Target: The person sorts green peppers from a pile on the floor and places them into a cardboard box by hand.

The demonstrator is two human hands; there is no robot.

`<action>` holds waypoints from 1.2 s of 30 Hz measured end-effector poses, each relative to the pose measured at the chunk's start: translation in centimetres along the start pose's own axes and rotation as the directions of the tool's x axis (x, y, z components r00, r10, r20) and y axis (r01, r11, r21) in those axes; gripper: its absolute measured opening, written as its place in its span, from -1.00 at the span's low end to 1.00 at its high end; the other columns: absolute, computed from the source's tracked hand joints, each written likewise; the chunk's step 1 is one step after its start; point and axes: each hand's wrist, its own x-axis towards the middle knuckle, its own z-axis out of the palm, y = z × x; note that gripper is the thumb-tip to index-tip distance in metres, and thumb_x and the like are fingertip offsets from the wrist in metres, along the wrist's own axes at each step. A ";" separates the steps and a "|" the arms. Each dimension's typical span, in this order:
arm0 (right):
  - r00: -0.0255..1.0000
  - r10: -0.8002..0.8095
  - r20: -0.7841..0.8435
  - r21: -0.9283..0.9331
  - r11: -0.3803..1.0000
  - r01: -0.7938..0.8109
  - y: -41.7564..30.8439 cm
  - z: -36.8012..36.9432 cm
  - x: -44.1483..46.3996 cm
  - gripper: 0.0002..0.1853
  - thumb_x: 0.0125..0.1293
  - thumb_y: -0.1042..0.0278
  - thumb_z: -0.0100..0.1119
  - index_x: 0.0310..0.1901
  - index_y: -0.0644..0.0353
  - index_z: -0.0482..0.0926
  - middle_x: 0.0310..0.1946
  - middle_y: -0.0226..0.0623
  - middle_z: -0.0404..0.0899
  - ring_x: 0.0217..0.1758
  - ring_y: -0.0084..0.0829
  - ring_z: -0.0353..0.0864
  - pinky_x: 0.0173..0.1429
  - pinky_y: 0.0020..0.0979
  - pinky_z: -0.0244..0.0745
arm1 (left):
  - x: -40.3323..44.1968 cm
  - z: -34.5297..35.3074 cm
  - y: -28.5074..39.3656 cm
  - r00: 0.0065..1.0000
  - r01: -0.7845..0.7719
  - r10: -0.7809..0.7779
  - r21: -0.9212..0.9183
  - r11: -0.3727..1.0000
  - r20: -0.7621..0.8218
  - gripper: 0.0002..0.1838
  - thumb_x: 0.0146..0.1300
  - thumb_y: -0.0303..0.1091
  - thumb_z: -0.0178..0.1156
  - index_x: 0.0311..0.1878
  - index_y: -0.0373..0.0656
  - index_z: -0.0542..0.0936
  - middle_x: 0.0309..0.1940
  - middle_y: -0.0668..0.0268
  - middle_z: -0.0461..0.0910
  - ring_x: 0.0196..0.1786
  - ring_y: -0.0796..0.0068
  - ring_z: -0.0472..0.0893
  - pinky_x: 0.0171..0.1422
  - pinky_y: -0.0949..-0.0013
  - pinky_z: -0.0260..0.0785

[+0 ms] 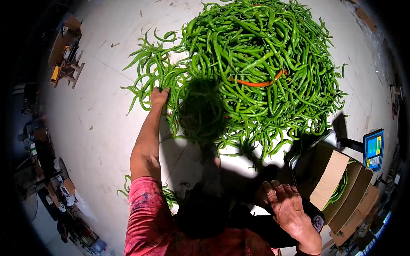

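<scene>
A large heap of long green chili peppers lies on the pale floor, with a looser spread of them along its left side. My left hand reaches to that left spread, its fingers closed among the peppers; the fingertips are partly hidden. A long orange-red pepper stands out in the middle of the heap. Low on the right, my right hand hangs over my dark-clothed leg, fingers loosely bent and apart, nothing in it. Beside it is an open cardboard box with some green peppers inside.
The box rests at a weighing scale whose blue display stands to its right. A small group of peppers lies near my left side. Assorted clutter lines the left edge, and a small wooden stool stands upper left.
</scene>
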 end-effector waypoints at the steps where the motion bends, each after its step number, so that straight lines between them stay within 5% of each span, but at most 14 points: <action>1: 1.000 -0.003 0.001 -0.002 1.000 0.003 0.1 0.1 0.1 -0.44 0.17 0.39 0.16 0.24 0.27 0.39 0.06 0.05 0.49 0.04 -0.01 0.50 0.18 -0.09 0.38 | 0.7 0.1 -0.3 0.998 0.050 -0.051 0.037 0.998 0.028 -0.26 0.01 0.14 0.32 0.02 -0.39 0.52 0.01 -0.18 0.56 0.10 -0.10 0.55 0.19 0.10 0.38; 4: 1.000 -0.021 0.011 -0.008 1.000 0.021 0.4 0.4 0.4 -0.42 0.14 0.43 0.11 0.26 0.31 0.37 0.07 0.09 0.47 0.02 -0.01 0.51 0.14 -0.07 0.41 | 1.6 0.2 0.4 0.980 0.145 -0.164 0.162 0.976 0.115 -0.19 0.00 0.24 0.28 0.08 -0.34 0.52 0.01 -0.15 0.57 0.16 -0.06 0.53 0.27 0.07 0.33; 7: 0.999 -0.037 0.023 0.008 0.999 0.036 0.6 0.7 0.8 -0.39 0.11 0.48 0.07 0.27 0.35 0.35 0.08 0.14 0.47 -0.01 -0.01 0.54 0.10 -0.04 0.44 | 1.5 0.3 2.0 0.985 0.041 -0.088 0.299 0.953 0.148 -0.09 -0.02 0.33 0.28 0.19 -0.29 0.45 0.13 -0.12 0.50 0.25 -0.04 0.46 0.31 0.00 0.30; 11: 0.999 -0.036 0.026 0.044 0.998 0.035 0.8 0.8 1.3 -0.38 0.08 0.48 0.10 0.27 0.30 0.38 0.07 0.12 0.48 -0.04 0.01 0.56 0.08 -0.03 0.45 | 3.9 2.1 1.7 0.954 0.248 -0.270 0.162 0.955 0.129 0.13 -0.10 0.45 0.28 0.34 -0.28 0.26 0.33 -0.09 0.30 0.36 -0.06 0.34 0.35 -0.12 0.24; 18: 1.000 -0.017 0.016 0.008 1.000 0.017 1.4 1.0 1.5 -0.38 0.04 0.50 0.12 0.25 0.29 0.40 0.07 0.11 0.49 -0.06 0.00 0.57 0.04 -0.04 0.46 | 4.8 2.8 2.6 0.928 0.319 -0.334 0.113 0.941 0.163 0.04 -0.12 0.23 0.42 0.30 -0.31 0.28 0.32 -0.10 0.32 0.34 -0.04 0.37 0.35 0.00 0.27; 20: 0.996 0.012 0.085 0.056 0.998 -0.016 1.4 0.6 1.6 -0.34 0.01 0.46 0.19 0.25 0.29 0.37 0.12 0.07 0.43 0.05 0.03 0.49 0.19 -0.04 0.37 | 4.3 2.0 2.9 0.923 0.306 -0.311 0.057 0.950 0.227 0.00 -0.10 0.17 0.43 0.28 -0.32 0.29 0.27 -0.14 0.36 0.31 -0.05 0.40 0.34 0.08 0.30; 24: 0.992 0.011 0.130 0.054 0.998 -0.018 1.4 1.1 1.4 -0.35 0.02 0.43 0.21 0.24 0.29 0.36 0.13 0.06 0.41 0.09 0.04 0.46 0.23 -0.05 0.36 | 3.4 3.5 3.6 0.948 0.317 -0.316 0.054 0.947 -0.025 -0.03 -0.10 0.15 0.44 0.23 -0.36 0.31 0.17 -0.23 0.43 0.24 -0.09 0.47 0.31 0.15 0.35; 26: 0.999 -0.001 0.041 0.082 0.997 -0.002 1.5 2.1 1.4 -0.41 0.08 0.48 0.11 0.24 0.29 0.39 0.05 0.09 0.48 -0.05 0.00 0.53 0.08 -0.05 0.44 | 2.0 3.1 5.7 0.931 0.356 -0.348 0.058 0.933 -0.111 -0.05 -0.10 0.15 0.45 0.20 -0.37 0.34 0.13 -0.25 0.46 0.21 -0.11 0.50 0.30 0.15 0.35; 29: 0.999 0.012 0.042 0.058 0.998 -0.014 1.5 2.1 1.3 -0.44 0.08 0.47 0.13 0.20 0.30 0.40 0.05 0.09 0.48 -0.02 0.00 0.53 0.08 -0.06 0.44 | 5.2 4.0 2.4 0.928 0.348 -0.357 0.093 0.933 0.108 -0.07 -0.10 0.11 0.44 0.21 -0.36 0.32 0.14 -0.13 0.51 0.20 0.01 0.53 0.30 0.19 0.36; 36: 0.998 0.030 0.055 0.085 0.996 -0.035 1.0 0.8 1.8 -0.50 0.12 0.45 0.15 0.15 0.32 0.43 0.04 0.08 0.49 0.00 -0.01 0.53 0.09 -0.07 0.43 | 5.2 2.8 1.3 0.964 0.215 -0.215 0.017 0.976 0.157 -0.11 -0.14 0.05 0.40 0.17 -0.42 0.38 0.10 -0.13 0.54 0.16 -0.01 0.55 0.27 0.19 0.34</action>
